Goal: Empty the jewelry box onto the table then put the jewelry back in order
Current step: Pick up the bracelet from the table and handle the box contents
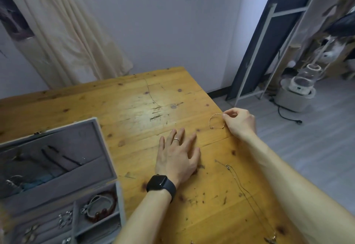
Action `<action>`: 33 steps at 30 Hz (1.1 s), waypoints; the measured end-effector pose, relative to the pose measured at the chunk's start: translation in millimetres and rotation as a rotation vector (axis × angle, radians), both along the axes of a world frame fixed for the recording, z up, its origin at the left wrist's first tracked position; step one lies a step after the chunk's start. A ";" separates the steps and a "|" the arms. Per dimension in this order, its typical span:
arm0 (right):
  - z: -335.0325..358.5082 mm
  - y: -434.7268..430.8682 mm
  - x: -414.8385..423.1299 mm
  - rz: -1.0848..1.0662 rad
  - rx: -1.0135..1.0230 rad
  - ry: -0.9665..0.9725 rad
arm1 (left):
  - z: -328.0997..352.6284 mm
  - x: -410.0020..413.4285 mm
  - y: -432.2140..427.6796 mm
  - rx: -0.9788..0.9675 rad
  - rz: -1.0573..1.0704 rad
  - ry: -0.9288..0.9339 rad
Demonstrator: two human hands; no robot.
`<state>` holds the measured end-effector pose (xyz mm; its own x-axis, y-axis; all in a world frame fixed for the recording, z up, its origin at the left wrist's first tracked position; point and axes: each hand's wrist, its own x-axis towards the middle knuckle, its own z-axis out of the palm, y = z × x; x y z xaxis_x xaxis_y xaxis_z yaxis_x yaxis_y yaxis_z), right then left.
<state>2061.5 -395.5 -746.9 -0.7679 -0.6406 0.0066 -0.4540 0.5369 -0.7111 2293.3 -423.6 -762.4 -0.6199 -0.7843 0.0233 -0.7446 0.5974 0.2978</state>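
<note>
A grey jewelry box (107, 147) stands open at the lower left of the wooden table (134, 97), its lid upright. One compartment holds a red bead bracelet and a silver bracelet (99, 204); small earrings (64, 219) lie in the slots beside it. My right hand (239, 121) pinches one end of a thin gold bracelet (213, 121) that lies on the table near the right edge. Flat on the wood, fingers spread, rests my left hand (177, 156), with a ring and a black watch. A thin chain necklace (244, 188) lies along the table under my right forearm.
The table's right edge runs just under my right hand, with grey floor beyond. A cream curtain (63, 32) hangs behind the table at the left. A white metal frame (269, 51), a round appliance (301, 88) and a black cable (286, 116) are on the floor at the right.
</note>
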 end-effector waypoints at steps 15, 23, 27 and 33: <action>-12.0 11.1 7.1 0.001 0.058 0.256 | -0.8 0.5 1.0 -0.003 0.009 0.001; -0.3 56.9 22.8 0.055 -0.096 0.106 | 1.2 2.5 2.5 -0.005 -0.022 -0.011; 10.7 130.5 53.9 0.086 -0.098 0.063 | 6.5 7.1 10.2 -0.035 -0.075 -0.003; 1.1 228.8 102.4 0.038 -0.062 0.021 | 15.4 -13.5 50.0 -0.019 -0.300 0.000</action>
<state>2163.9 -166.7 -745.8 -0.7425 -0.6669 0.0632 -0.4885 0.4745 -0.7323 2279.7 -373.6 -747.0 -0.8241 -0.5653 0.0358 -0.5339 0.7963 0.2844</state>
